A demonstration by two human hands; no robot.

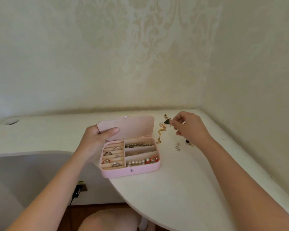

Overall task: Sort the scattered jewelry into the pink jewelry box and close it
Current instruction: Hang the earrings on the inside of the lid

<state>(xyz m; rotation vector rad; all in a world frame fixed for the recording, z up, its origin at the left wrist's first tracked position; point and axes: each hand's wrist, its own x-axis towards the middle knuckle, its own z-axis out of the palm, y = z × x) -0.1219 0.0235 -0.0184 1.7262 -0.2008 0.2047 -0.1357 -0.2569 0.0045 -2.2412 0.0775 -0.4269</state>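
The pink jewelry box point(132, 171) lies open near the table's left edge. Its ring rolls on the left hold several rings point(114, 156); the right compartments hold a beaded bracelet point(138, 145), small pieces, and a pearl strand with red beads point(143, 161). My left hand point(97, 139) grips the left end of the raised lid point(132, 126), thumb on its inner face. My right hand point(188, 126) pinches a small dark green earring point(167, 121) just above the table, right of the lid. Gold chains point(162, 129), a silver piece point(178, 146) and a dark-stoned piece point(188, 142) lie scattered on the table.
The white table point(173, 189) sits in a corner, with walls close behind and to the right. Its curved front edge runs below the box. A round cable hole point(12, 121) is at the far left. A power plug point(77, 192) hangs below the table.
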